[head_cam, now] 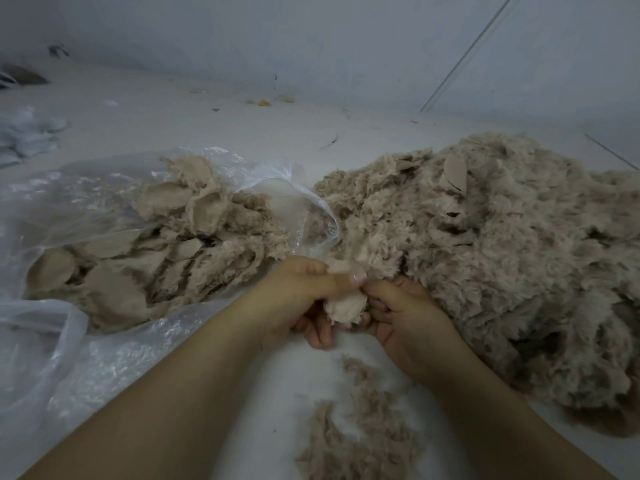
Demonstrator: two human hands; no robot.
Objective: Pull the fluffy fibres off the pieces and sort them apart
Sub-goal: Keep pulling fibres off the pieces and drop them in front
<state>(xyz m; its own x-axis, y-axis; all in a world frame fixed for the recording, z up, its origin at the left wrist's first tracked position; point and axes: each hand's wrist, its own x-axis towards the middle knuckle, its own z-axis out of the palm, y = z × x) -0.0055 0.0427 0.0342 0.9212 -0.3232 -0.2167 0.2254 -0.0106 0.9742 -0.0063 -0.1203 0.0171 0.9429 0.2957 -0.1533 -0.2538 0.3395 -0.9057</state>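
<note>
- we hold one small piece [346,303] between both hands, low in the middle, above the white floor [242,126].
- our left hand [304,299] curls its fingers around the piece, with the thumb pressed on top; this seems to keep it steady.
- our right hand [401,313] pinches its edge, probably to pull fibres off.
- the piece looks pale beige, soft and fuzzy at the borders.
- loose fibres [356,427] lie just below our hands.
- the big fluffy heap [502,258] is on the right; the plastic bag [86,202] on the left holds flatter pieces [166,251], which we judge are the sorted ones.
</note>
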